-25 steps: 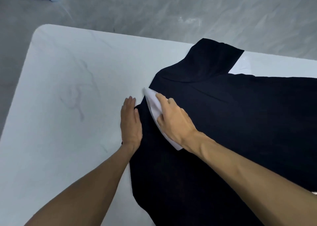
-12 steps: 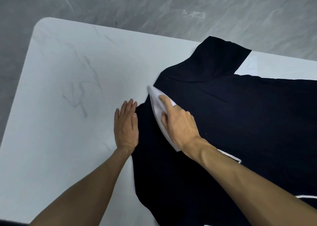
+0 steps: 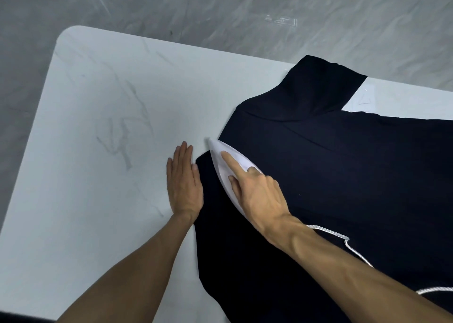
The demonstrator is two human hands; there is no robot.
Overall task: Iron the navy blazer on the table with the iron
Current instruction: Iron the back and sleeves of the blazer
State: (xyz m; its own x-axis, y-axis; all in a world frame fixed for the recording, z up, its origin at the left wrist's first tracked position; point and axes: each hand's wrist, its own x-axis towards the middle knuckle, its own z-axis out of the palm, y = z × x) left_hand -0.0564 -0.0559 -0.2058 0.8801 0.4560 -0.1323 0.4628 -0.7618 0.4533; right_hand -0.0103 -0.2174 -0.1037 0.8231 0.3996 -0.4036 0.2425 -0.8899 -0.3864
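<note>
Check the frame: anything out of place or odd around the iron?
The iron pokes its tip past the blazer edge onto bare table, close to the left hand. Its cord trails across the blazer.

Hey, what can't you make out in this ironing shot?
Head view:
Iron: handle and rear, hidden under the right hand.
Blazer: right side and near hem, cut off by the right and bottom edges.
Cord: passes behind the right forearm, leaves at the right edge; plug unseen.
Left hand: whether it touches the blazer, too close to tell.
</note>
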